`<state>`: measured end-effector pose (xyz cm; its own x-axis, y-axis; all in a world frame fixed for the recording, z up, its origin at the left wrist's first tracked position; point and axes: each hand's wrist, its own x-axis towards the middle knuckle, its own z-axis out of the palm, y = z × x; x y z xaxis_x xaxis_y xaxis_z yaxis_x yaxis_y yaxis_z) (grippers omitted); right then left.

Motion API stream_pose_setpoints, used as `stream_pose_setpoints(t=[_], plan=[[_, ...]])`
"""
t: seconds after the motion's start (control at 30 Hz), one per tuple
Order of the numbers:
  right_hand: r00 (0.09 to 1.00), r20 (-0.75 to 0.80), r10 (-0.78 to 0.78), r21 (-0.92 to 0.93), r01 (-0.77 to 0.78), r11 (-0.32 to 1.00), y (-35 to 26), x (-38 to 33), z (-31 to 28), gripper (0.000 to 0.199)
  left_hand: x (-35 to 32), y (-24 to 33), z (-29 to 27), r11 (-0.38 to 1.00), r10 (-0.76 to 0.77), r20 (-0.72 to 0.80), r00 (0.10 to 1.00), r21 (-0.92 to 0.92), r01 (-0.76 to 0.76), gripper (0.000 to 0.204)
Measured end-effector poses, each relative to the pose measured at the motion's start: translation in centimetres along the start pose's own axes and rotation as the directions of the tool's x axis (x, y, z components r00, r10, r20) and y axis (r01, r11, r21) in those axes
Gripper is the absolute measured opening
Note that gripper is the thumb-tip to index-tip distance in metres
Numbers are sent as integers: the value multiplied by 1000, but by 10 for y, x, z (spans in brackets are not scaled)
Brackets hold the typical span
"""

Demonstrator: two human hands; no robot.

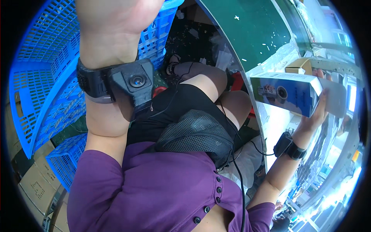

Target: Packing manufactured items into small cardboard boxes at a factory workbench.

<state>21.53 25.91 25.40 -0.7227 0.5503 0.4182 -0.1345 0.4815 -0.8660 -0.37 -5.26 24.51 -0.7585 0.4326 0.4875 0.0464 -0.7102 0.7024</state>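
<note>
Left: large basket (42, 77); smaller basket (69, 158) below it in view; cardboard cartons (38, 181) at lower left. Left hand (119, 17) at upper edge, in front of the baskets. Centre: mesh bag (193, 135) on the lap. Right of lap: worktop (247, 27), scraps (264, 47) on it. Far right: box (288, 94) in right hand (317, 110), across worktop's edge in view; contact unclear. Open carton (297, 65) beyond box.

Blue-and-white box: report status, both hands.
Left hand at top edge, fingers out of frame. Right hand holding blue-and-white box. Brown carton behind box.
</note>
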Motion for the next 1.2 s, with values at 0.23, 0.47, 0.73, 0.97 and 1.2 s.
stream_pose_setpoints(t=[0.23, 0.47, 0.73, 0.97, 1.2], plan=[[997, 59, -52, 11, 52, 999, 2, 1, 4, 45, 2, 3, 14, 1000, -2, 33, 999, -18, 3, 44], [985, 125, -123, 103, 110, 989, 7, 5, -3, 42, 26, -28, 39, 978, -186, 158, 970, -60, 198, 43], [966, 119, -228, 117, 214, 970, 19, 11, -10, 37, 44, -73, 76, 879, -143, 535, 833, -318, 355, 40], [981, 112, -160, 71, 153, 986, 16, 7, -7, 31, 34, -132, 140, 983, -184, 518, 835, 112, 147, 53], [996, 84, -21, 650, -39, 759, 9, -32, -13, 41, 19, -146, 170, 847, -401, 570, 717, -67, 527, 50]])
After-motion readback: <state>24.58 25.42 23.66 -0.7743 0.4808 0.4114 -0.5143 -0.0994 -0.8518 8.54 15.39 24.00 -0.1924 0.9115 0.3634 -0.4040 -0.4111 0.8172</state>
